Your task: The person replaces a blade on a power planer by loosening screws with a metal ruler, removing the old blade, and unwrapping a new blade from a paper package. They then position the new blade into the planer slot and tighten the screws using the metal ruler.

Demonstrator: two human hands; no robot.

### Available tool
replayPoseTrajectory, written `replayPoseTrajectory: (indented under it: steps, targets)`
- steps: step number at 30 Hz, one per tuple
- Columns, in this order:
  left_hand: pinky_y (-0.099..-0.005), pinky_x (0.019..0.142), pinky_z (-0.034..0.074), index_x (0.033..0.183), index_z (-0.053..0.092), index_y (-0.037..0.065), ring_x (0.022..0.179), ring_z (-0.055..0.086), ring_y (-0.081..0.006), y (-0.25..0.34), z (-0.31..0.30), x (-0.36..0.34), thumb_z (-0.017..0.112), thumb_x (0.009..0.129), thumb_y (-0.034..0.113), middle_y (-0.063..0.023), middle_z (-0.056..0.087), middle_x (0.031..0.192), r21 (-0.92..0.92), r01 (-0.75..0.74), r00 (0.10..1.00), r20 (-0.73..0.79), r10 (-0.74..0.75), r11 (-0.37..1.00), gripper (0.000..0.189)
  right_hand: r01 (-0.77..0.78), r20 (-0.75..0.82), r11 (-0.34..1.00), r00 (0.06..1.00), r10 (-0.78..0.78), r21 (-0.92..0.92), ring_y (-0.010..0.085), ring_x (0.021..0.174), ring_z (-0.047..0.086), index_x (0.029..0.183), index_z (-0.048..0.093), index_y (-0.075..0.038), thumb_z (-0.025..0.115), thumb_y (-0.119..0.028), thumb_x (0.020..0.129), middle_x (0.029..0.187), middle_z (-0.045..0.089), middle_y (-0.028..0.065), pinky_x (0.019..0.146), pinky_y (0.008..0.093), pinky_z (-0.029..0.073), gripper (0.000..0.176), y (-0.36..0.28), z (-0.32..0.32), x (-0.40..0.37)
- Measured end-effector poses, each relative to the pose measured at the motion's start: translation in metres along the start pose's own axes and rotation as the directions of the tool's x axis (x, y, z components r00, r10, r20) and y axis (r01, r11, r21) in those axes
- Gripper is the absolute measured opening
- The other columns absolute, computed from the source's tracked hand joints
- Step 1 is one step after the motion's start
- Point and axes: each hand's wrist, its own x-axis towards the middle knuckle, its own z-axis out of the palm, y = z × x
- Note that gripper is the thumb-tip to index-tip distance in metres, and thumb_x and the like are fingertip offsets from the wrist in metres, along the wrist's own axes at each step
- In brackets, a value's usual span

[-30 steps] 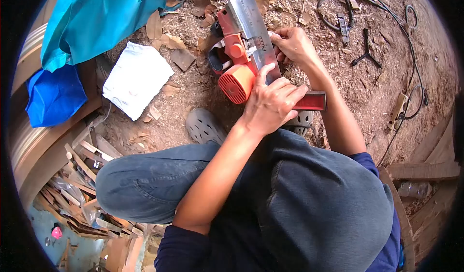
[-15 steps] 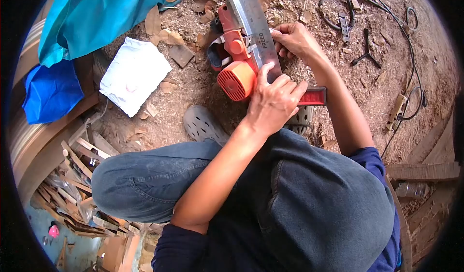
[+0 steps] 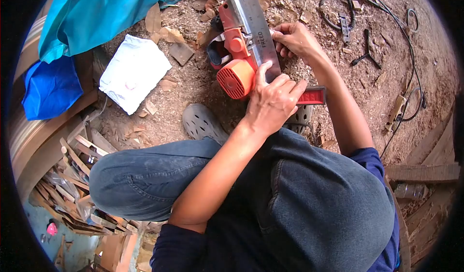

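A red-orange electric planer lies on its side on the ground, its flat metal sole facing right. Along that sole runs the steel blade of a try square, marked FREED, with a red stock at its near end. My left hand is closed on the square near the stock, thumb pressed on the blade. At the blade's right edge my right hand is closed in a pinch. Its fingertips are partly hidden, so what they grip cannot be made out.
Dry leaves and wood shavings cover the ground. A white folded bundle, teal cloth and blue cloth lie left. Black cables and a small black three-armed piece lie right. Wood offcuts are piled lower left.
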Motion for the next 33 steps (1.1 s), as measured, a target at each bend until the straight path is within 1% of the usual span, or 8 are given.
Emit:
replayPoseTrajectory:
  steps: [9,14,21,24,27,29,33]
  targets:
    - [-0.0555,0.116,0.033,0.126,0.068,0.012,0.104,0.067,-0.0158,0.001,0.000,0.001,0.092,0.063,0.022,0.0009,0.072,0.099,0.005,0.002,1.000,0.000,-0.002,1.000,0.067,0.009,0.009,1.000,1.000,-0.009,0.010,0.0077,0.057,0.065,0.111,0.075,-0.004,0.077,-0.032,0.096,0.071,0.071,0.0024,0.048,0.0235,0.047,0.032,0.001,-0.002,0.002]
    - [-0.0552,0.116,0.033,0.127,0.068,0.012,0.105,0.067,-0.0157,0.002,0.000,0.001,0.092,0.063,0.022,0.0009,0.073,0.099,0.011,0.006,1.000,0.012,-0.006,1.000,0.068,0.014,0.000,0.999,1.000,-0.014,-0.028,0.0086,0.057,0.065,0.112,0.075,-0.004,0.079,-0.030,0.095,0.070,0.071,0.0028,0.049,0.0244,0.048,0.032,-0.002,-0.002,0.002]
    - [-0.0552,0.117,0.032,0.128,0.067,0.012,0.105,0.067,-0.0155,0.001,0.002,0.000,0.091,0.064,0.022,0.0007,0.073,0.101,0.013,0.005,1.000,0.019,-0.005,1.000,0.069,0.020,-0.002,1.000,1.000,-0.020,0.013,0.0086,0.057,0.065,0.112,0.075,-0.003,0.079,-0.028,0.095,0.070,0.071,0.0031,0.048,0.0246,0.048,0.030,-0.004,-0.001,-0.003]
    - [-0.0552,0.117,0.032,0.128,0.067,0.012,0.105,0.067,-0.0155,0.001,0.002,0.000,0.091,0.064,0.022,0.0008,0.073,0.102,0.011,0.002,1.000,0.015,-0.002,1.000,0.069,0.016,-0.014,1.000,1.000,-0.016,0.011,0.0087,0.056,0.064,0.113,0.074,-0.003,0.079,-0.026,0.095,0.070,0.071,0.0037,0.048,0.0243,0.048,0.029,-0.004,-0.001,-0.004]
    - [-0.0551,0.117,0.032,0.129,0.067,0.012,0.105,0.067,-0.0156,0.001,0.003,0.000,0.091,0.064,0.022,0.0008,0.073,0.102,0.006,0.003,1.000,0.015,-0.003,1.000,0.070,0.019,0.012,1.000,1.000,-0.020,0.021,0.0091,0.056,0.064,0.115,0.073,-0.003,0.078,-0.023,0.095,0.070,0.071,0.0048,0.048,0.0242,0.048,0.029,-0.004,-0.001,-0.006]
    - [-0.0552,0.117,0.032,0.128,0.067,0.012,0.105,0.067,-0.0156,0.001,0.003,0.000,0.091,0.064,0.022,0.0008,0.073,0.102,0.002,0.006,1.000,0.017,-0.006,1.000,0.070,0.002,-0.006,1.000,1.000,-0.002,0.010,0.0096,0.056,0.064,0.117,0.072,-0.003,0.078,-0.021,0.096,0.069,0.071,0.0056,0.048,0.0243,0.048,0.029,-0.004,0.001,-0.007]
    - [-0.0553,0.117,0.032,0.128,0.067,0.012,0.106,0.067,-0.0158,0.002,0.003,0.000,0.091,0.064,0.021,0.0009,0.073,0.101,0.006,0.007,1.000,0.008,-0.007,1.000,0.069,-0.011,-0.007,1.000,1.000,0.010,-0.002,0.0097,0.056,0.065,0.118,0.072,-0.003,0.077,-0.023,0.096,0.070,0.071,0.0054,0.048,0.0245,0.049,0.030,-0.007,0.001,-0.009]
